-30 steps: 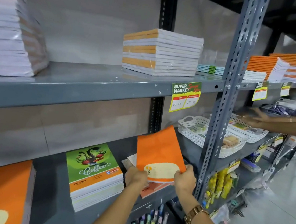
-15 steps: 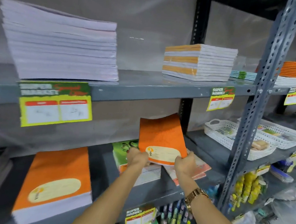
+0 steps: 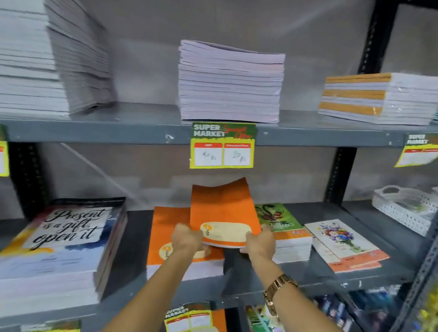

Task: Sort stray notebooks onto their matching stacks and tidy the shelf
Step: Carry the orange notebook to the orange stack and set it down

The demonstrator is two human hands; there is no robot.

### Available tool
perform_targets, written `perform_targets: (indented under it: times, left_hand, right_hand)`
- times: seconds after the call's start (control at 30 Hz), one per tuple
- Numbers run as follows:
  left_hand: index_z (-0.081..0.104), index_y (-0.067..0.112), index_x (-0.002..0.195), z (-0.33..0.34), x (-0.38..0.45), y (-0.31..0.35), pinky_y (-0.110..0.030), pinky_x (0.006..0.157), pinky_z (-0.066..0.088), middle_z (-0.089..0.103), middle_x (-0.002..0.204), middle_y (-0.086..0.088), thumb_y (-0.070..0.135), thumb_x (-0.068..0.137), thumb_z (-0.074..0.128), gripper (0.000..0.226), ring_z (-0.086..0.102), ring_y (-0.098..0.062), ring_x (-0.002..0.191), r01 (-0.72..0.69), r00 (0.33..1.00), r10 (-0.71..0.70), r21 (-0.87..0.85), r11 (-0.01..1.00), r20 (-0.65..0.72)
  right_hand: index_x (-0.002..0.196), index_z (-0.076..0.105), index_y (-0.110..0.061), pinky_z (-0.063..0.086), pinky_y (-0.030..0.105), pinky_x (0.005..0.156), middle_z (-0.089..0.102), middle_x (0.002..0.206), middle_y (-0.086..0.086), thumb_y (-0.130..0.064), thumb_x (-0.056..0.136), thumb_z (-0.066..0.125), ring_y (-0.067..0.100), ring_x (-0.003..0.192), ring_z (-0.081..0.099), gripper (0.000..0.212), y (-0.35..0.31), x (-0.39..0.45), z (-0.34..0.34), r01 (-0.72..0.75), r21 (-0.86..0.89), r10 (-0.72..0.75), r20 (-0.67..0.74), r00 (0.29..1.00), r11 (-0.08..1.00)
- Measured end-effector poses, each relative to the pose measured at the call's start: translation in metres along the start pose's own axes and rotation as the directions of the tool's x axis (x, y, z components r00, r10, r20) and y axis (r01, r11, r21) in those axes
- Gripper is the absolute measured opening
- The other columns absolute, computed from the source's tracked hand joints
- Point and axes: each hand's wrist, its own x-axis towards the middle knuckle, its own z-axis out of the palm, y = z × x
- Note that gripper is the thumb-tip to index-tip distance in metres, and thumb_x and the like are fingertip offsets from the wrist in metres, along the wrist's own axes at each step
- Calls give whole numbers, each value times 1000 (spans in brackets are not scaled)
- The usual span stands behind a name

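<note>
An orange notebook [image 3: 223,207] with a cream label is held tilted up by its near edge over the middle shelf [image 3: 309,276]. My left hand [image 3: 185,237] grips its left corner and my right hand [image 3: 259,243] its right corner. Just below and to the left lies the matching orange stack [image 3: 167,230], partly under my left hand. To the right sit a green "Coffee" stack [image 3: 281,226] and a floral notebook pile [image 3: 344,244]. A "Present is a gift" stack [image 3: 64,241] stands at the left.
The upper shelf carries pale stacks [image 3: 229,85], a tall one at the left [image 3: 35,46] and an orange-striped one [image 3: 381,97]. Price tags [image 3: 222,147] hang from its edge. A white basket [image 3: 408,207] and a steel upright [image 3: 432,256] are at the right. More notebooks lie below [image 3: 200,331].
The view has swung left along the shelf. Both hands have carried the orange notebook leftward, from beside the floral pile to above the orange stack.
</note>
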Motion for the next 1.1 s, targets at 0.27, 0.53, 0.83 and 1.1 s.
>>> perform_targets:
  times: [0.27,0.53,0.83,1.1]
  left_hand:
    - [59,-4,108,-67,13,-42,-45,84,58,67,110,-23,5,85,61,25,68,-38,93,1,997,11,146,989,-82]
    - [72,2,95,-81,20,-52,-33,78,54,73,102,-17,8,85,57,18,66,-30,88,-53,991,96,397,916,-89]
    - [67,8,98,-37,-4,-24,-30,69,47,59,116,-12,11,85,56,17,64,-30,91,-174,952,282,546,819,-118]
    - [70,10,91,54,-22,6,-34,80,55,69,107,-12,3,81,54,20,65,-30,95,-360,927,371,390,847,51]
  right_hand:
    - [103,67,-5,57,50,81,71,106,18,-11,83,68,37,88,69,21,7,-31,60,-80,50,73,124,990,996]
    - [109,63,0,54,36,84,67,112,16,9,85,52,33,102,65,28,1,-23,66,-41,-108,68,254,965,993]
    - [115,63,-19,53,32,80,68,112,7,-8,84,60,25,108,60,34,5,-9,30,308,-492,-322,59,945,814]
    - [110,65,-16,46,34,86,69,107,8,-9,76,62,28,104,56,34,25,54,-50,353,-592,-479,-65,875,725]
